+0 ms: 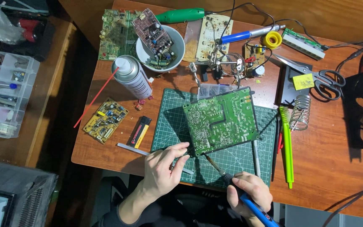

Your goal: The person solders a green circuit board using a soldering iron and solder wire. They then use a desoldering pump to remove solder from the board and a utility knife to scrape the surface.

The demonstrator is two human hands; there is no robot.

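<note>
From where I stand, the person's right hand (248,191) grips a blue-handled soldering iron (236,185) like a pen, fingers closed round the handle, its dark tip reaching up to the near edge of a green rectangular circuit board (220,121). The board lies solder side up, slightly askew, on a green gridded cutting mat (169,122) in the middle of the wooden counter (328,168). The left hand (164,166) sits just beside the board's near left corner, fingers pinched narrow on something thin; it looks like a strand of solder or a slim tool, but I cannot tell which.

To do this well, I judge the iron's tip should rest flat against pad and lead together rather than poke at one, and the left hand should steady itself on the mat, as it seems to. The board is not clamped, so pressure near its edge could shove it; a light touch suits better.

Round about: a silver spray can (132,76) with a red straw lies to the left, a white bowl (161,46) of board pieces behind it, a small yellow circuit board (105,120) and a yellow-and-black lighter (140,131) nearer. Black-handled scissors (324,82), a coiled metal iron stand (301,111) and a lime green pen-shaped tool (287,143) lie to the right, well clear of the hot tip.
</note>
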